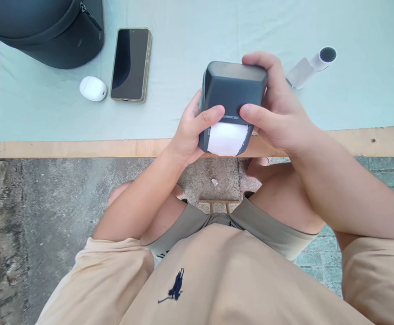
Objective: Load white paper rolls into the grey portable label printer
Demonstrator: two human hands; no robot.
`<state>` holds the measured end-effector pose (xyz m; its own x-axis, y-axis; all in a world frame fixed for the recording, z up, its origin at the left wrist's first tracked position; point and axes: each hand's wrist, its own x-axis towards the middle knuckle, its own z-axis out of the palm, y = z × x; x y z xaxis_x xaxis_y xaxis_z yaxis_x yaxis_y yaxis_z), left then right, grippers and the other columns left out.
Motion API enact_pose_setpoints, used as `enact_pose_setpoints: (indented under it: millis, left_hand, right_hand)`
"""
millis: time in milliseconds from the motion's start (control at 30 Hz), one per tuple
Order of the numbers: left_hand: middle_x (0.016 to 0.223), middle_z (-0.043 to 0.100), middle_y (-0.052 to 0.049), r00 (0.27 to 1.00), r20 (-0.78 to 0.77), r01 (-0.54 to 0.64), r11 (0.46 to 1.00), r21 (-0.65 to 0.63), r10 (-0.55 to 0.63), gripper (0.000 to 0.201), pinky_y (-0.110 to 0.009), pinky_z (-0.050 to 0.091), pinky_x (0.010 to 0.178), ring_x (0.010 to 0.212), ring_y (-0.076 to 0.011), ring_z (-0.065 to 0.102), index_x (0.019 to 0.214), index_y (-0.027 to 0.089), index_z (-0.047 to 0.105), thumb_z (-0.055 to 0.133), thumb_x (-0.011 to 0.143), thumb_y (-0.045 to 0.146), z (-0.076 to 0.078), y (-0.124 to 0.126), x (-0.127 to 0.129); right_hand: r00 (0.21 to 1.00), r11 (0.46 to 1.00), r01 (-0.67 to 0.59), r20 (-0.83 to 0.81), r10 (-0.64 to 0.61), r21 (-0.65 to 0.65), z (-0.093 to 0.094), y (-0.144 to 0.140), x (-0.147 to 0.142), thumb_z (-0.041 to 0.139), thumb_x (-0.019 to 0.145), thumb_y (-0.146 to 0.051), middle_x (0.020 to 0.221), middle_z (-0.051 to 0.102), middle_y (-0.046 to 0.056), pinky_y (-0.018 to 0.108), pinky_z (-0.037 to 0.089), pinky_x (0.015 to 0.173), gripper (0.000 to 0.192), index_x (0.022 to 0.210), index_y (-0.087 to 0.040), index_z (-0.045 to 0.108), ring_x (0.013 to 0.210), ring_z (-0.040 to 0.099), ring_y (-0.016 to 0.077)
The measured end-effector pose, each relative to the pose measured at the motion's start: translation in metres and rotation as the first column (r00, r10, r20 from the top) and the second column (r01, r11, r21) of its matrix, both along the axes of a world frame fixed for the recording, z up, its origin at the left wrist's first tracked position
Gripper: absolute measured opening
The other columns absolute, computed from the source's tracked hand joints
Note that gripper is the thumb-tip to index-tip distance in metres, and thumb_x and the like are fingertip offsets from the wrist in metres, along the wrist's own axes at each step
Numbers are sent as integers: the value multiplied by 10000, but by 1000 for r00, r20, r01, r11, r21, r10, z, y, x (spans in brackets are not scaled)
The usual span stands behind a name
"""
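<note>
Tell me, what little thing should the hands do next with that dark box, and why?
Probably pull the white paper gently outward. Both the left hand and the right hand grip the small printer above the table edge, thumbs resting just above the paper, which already sticks out of its slot.

On the cloth-covered wooden table, a white oval plastic case is placed just left of a dark rectangular smartphone; a black rounded bag is set behind both.
</note>
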<state>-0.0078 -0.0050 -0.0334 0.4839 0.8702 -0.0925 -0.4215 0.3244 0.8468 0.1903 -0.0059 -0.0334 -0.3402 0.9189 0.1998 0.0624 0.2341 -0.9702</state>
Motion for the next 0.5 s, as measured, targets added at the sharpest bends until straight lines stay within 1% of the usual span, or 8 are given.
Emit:
enact_pose_setpoints:
  millis: [100,200,267,333,400,467,500]
  left_hand:
    - [1199,809,-51,1000,8,7,1000,-10,-7,473,-378,670,821,1284,-332,766,1170,281,627,844,824,520,-1,0,-1]
    - [1248,797,-57,1000,3,6,1000,-24,-6,501,-380,666,856,1307,-328,752,1174,281,616,849,811,536,1,0,-1]
    - [1272,790,-56,1000,7,-5,1000,-22,5,507,-387,665,902,1334,-327,738,1176,272,607,839,818,545,3,-2,1]
    - [1252,791,-47,1000,16,-21,1000,-3,21,490,-385,664,922,1351,-317,728,1184,270,594,822,843,538,2,-3,3]
    - [1216,784,-37,999,0,-41,998,37,41,490,-389,653,939,1363,-311,715,1200,274,585,806,866,557,-4,-2,4]
    - [1203,752,-37,994,-61,-79,990,113,86,541,-415,620,977,1376,-314,690,1219,281,585,791,864,635,-14,3,4]
    - [1210,725,-39,986,-102,-111,979,174,130,601,-431,598,994,1378,-318,670,1226,285,589,777,842,708,-20,6,4]
  right_hand:
    - [998,1000,18,57,-19,9,-1,3,0,802,811,-706,1290,688,25,356,640,770,794,1427,-430,385,1126,720,238]
    - [996,998,53,66,-52,-23,0,3,-2,819,755,-761,1295,686,29,372,641,787,851,1412,-432,388,1139,708,251]
    - [998,996,52,33,-49,-79,2,2,-3,793,786,-769,1332,671,34,385,650,809,841,1424,-418,372,1139,704,250]
    - [1000,989,8,-22,-11,-148,2,1,-3,766,835,-752,1374,656,39,403,664,833,827,1454,-413,334,1125,710,245]
    - [997,988,-23,-74,11,-155,3,-1,-3,807,828,-714,1363,660,27,411,673,870,844,1455,-420,325,1117,719,238]
    - [994,991,-10,-108,-4,-133,5,-4,-3,863,811,-647,1339,664,1,415,676,931,827,1429,-424,360,1140,723,231]
    - [992,990,1,-128,-19,-140,7,-5,-3,863,826,-615,1339,661,-8,420,680,944,788,1418,-425,378,1153,727,231]
